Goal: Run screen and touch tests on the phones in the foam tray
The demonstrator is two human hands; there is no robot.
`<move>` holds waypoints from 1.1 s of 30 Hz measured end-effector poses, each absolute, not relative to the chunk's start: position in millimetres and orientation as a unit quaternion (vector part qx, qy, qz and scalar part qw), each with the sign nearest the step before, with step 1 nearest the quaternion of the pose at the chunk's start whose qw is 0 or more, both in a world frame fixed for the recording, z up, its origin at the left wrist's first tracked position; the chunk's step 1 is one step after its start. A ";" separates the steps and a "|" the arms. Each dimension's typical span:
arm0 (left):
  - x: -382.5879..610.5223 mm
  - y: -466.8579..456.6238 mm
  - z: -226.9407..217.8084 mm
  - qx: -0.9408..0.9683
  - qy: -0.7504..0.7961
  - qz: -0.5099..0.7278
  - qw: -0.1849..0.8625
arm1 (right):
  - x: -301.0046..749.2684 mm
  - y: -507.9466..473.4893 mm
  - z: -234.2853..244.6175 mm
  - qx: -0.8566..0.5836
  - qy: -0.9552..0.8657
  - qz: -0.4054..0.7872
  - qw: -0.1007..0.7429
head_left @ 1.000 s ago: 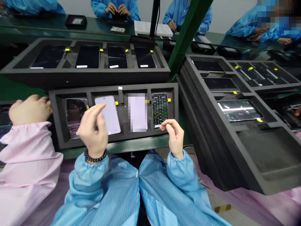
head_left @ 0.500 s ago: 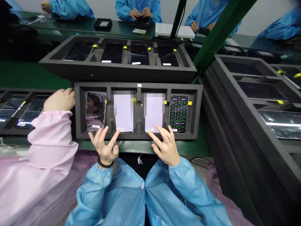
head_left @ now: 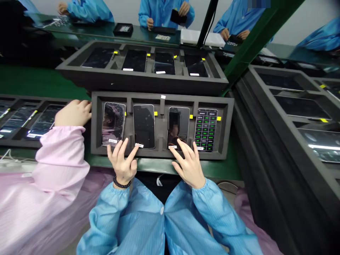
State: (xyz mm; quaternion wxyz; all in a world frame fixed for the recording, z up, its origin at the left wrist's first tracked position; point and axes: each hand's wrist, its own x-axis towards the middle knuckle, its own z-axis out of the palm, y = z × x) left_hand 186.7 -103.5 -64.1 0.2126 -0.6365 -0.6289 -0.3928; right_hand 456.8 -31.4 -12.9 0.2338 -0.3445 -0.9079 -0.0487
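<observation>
A dark foam tray (head_left: pixel 228 127) in front of me holds several phones side by side. My left hand (head_left: pixel 122 163) lies with fingers spread on the tray's front edge, fingertips by the bottom of the second phone (head_left: pixel 144 125), whose screen is black. My right hand (head_left: pixel 187 163) is also spread open, its fingers touching the bottom of the third phone (head_left: pixel 178 127), which shows a dim reflection. The leftmost phone (head_left: pixel 113 124) shows a reflection too. The rightmost phone (head_left: pixel 205 129) displays a green test grid. Neither hand holds anything.
A co-worker's pink sleeve (head_left: pixel 62 152) and hand (head_left: pixel 74 112) rest at the tray's left end. Another tray of dark phones (head_left: pixel 143 79) sits behind. More foam trays (head_left: pixel 292 106) stack at the right and one (head_left: pixel 23 118) at the left. People in blue work across the green bench.
The two middle phones' screens went from bright white to dark. My hands dropped from raised to spread flat at the tray's front edge and stayed there.
</observation>
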 end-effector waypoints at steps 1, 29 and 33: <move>187.2 -103.3 -63.4 -0.637 -0.625 -0.396 0.215 | 456.7 -31.5 -12.9 -0.345 -0.908 -0.049 0.233; 189.0 -101.8 -58.7 -0.641 -0.628 -0.389 0.210 | 455.7 -33.0 -12.0 -0.350 -0.903 -0.054 0.245; 190.1 -101.1 -57.1 -0.636 -0.615 -0.407 0.228 | 455.6 -33.1 -12.0 -0.355 -0.900 -0.056 0.248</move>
